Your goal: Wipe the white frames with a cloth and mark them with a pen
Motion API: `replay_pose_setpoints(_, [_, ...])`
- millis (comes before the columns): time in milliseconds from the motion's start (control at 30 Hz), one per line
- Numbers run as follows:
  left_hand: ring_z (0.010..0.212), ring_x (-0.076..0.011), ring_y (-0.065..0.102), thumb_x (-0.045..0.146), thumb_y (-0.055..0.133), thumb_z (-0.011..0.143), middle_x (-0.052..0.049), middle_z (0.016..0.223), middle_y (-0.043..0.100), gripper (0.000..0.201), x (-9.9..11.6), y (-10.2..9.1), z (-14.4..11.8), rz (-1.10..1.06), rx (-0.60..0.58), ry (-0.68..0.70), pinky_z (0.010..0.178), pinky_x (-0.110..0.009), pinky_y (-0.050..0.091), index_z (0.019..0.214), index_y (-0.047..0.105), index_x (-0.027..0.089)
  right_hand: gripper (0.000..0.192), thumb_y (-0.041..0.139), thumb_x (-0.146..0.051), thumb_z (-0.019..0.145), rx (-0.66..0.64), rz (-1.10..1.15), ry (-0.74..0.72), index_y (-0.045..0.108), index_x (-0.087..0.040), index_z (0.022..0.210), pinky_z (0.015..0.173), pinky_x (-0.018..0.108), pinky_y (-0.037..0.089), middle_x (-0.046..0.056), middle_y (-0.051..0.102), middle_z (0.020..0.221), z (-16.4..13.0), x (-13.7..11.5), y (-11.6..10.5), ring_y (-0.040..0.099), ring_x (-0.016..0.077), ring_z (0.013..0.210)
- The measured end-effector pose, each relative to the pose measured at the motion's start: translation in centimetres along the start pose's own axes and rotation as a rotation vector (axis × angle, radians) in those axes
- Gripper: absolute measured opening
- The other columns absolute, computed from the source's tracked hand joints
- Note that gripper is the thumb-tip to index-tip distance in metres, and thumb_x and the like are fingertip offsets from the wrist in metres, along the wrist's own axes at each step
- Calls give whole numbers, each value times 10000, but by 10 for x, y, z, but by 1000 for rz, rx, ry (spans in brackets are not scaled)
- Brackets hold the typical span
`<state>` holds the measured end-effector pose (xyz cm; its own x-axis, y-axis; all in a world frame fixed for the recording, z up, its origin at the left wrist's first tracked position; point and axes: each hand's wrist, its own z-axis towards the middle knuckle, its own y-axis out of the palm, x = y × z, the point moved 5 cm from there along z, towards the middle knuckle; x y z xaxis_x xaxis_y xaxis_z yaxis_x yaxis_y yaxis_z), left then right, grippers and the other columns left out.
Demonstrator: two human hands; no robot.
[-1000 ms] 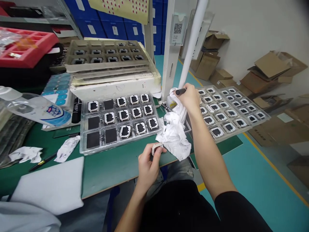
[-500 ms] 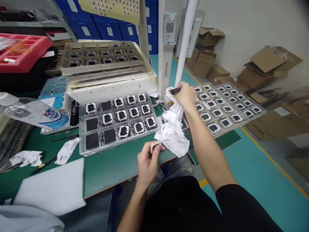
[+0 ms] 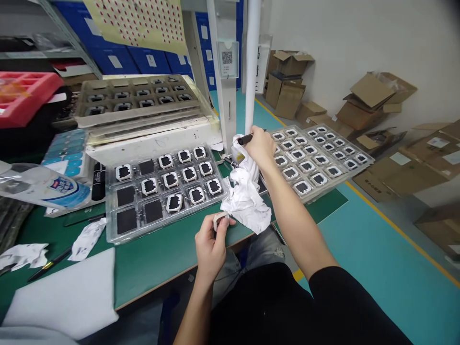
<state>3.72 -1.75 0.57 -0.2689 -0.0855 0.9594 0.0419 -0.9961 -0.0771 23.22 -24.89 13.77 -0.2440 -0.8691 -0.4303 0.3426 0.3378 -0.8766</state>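
Pinched between the fingers of my left hand (image 3: 211,243) is a small pale frame part (image 3: 218,220), held just over the table's front edge. My right hand (image 3: 261,145) is farther forward, closed around a black marker pen (image 3: 246,139) beside a white pole. The pen lies across the top of a crumpled white cloth (image 3: 244,191), which drapes down toward the table edge. A clear plastic tray (image 3: 115,235) left of the cloth carries several white frames with dark centres, and some of its pockets show only dark squares. More such frames fill the trays (image 3: 305,194) at the right.
A clear spray bottle (image 3: 64,189) leans at the left near a black marker (image 3: 98,182). Stacked brown trays (image 3: 143,117) stand behind on a white box. White foam sheet (image 3: 68,297) lies front left. Cardboard boxes (image 3: 377,129) sit on the floor at right.
The camera view has turned slightly, so the scene sits farther left and mostly a little lower. Both hands keep their holds; the pen stays beside the cloth.
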Motion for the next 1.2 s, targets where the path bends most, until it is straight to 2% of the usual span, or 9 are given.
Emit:
replay_pose_setpoints(200, [923, -194, 753, 443, 701, 1123, -33, 971, 824, 259, -1, -1, 0, 19, 19, 1, 857, -288, 558, 1040, 787, 213, 232, 642, -294, 996, 11, -6, -25, 698, -260, 1218, 953, 485, 585, 173, 816, 1232, -1, -1, 2, 758, 412, 1165])
replay_pose_setpoints(367, [921, -193, 744, 439, 689, 1131, -30, 976, 821, 256, 1, 1, 0, 21, 2, -1, 859, -291, 550, 1045, 780, 216, 221, 654, -432, 1050, 96, 103, -71, 691, -276, 1202, 870, 421, 543, 135, 808, 1104, -7, 2, 4, 743, 357, 1028])
replay_pose_setpoints(467, [927, -189, 736, 429, 683, 1137, -23, 979, 814, 241, 2, 2, 0, 15, -1, 3, 872, -290, 542, 1047, 774, 224, 196, 667, -459, 1046, 138, 201, -180, 672, -300, 1161, 829, 373, 507, 59, 767, 962, -18, 8, 4, 724, 307, 939])
replay_pose_setpoints(567, [931, -186, 731, 414, 671, 1145, -19, 985, 807, 228, 2, 3, 1, -2, -6, 2, 876, -290, 535, 1051, 772, 231, 165, 667, -426, 1032, 127, 354, -373, 652, -312, 1150, 807, 350, 493, -6, 696, 839, -32, 14, 1, 685, 252, 839])
replay_pose_setpoints(700, [919, -188, 732, 396, 659, 1150, -20, 975, 808, 223, 3, 5, 1, -13, -16, 6, 871, -294, 535, 1052, 773, 232, 204, 676, -493, 1029, 130, 583, -541, 654, -302, 1098, 832, 364, 530, 17, 736, 972, -52, 23, -13, 670, 226, 878])
replay_pose_setpoints(833, [916, -190, 735, 387, 664, 1147, -27, 967, 809, 221, 5, 7, 2, -34, 1, 0, 873, -301, 547, 1048, 771, 221, 220, 685, -510, 1048, 149, 717, -589, 656, -292, 1058, 883, 389, 559, 27, 753, 1063, -72, 23, -29, 676, 219, 908])
replay_pose_setpoints(967, [938, -185, 749, 335, 669, 1147, -32, 1013, 821, 160, 18, 8, 13, -116, 25, 57, 893, -309, 578, 1093, 776, 228, 235, 728, -522, 1034, 13, 740, -626, 679, -292, 1031, 890, 402, 583, 17, 750, 1016, -86, 11, -43, 680, 219, 881])
replay_pose_setpoints(1100, [1399, -269, 695, 272, 722, 1108, -99, 1471, 744, 99, 52, 5, 36, -64, 33, 308, 1152, -410, 559, 1108, 816, 241, 288, 760, -569, 1025, -229, 715, -728, 696, -287, 1023, 842, 384, 577, 4, 732, 951, -94, -9, -58, 677, 205, 827])
replay_pose_setpoints(1200, [1484, -291, 656, 294, 739, 1096, -105, 1577, 700, 104, 67, 5, 56, -95, 1, 357, 1199, -438, 547, 1103, 826, 238, 307, 771, -575, 1023, -383, 656, -844, 711, -276, 1053, 891, 384, 573, 16, 760, 1019, -98, -23, -67, 692, 209, 894])
